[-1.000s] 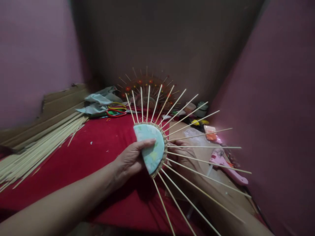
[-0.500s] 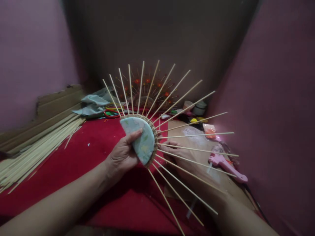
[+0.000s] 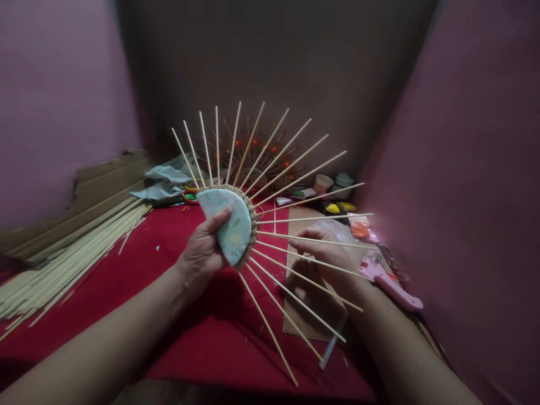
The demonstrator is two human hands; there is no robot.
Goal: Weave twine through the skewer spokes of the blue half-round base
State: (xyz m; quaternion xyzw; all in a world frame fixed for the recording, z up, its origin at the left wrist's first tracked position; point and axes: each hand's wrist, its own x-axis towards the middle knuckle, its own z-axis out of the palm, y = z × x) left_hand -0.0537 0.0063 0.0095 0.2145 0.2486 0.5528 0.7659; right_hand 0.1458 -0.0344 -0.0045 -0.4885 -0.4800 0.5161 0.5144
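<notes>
My left hand [image 3: 206, 242] grips a half-round piece [image 3: 236, 219] covered in pale blue floral fabric, thumb on its face and fingers behind. A braided twine band [image 3: 254, 222] runs round its curved edge. Thin wooden sticks [image 3: 287, 138] fan out from that edge like rays. Behind the sticks on the right is my right hand [image 3: 320, 250], its fingers curled and drawn together. The sticks partly cover it, and what the fingertips hold, if anything, is too small to make out.
Loose sticks [image 3: 80, 264] lie in a pile at the left beside cardboard [image 3: 105, 174]. A pink glue gun [image 3: 392, 287] and a glue stick [image 3: 331, 351] lie to the right. Scissors [image 3: 189, 196], blue cloth [image 3: 166, 177] and a similar decorated fan [image 3: 270, 149] are at the back of the red table [image 3: 177, 332].
My right hand has moved away from the twine-bound edge, out to the right behind the sticks. The half-round piece has shifted slightly left and up, still in my left hand.
</notes>
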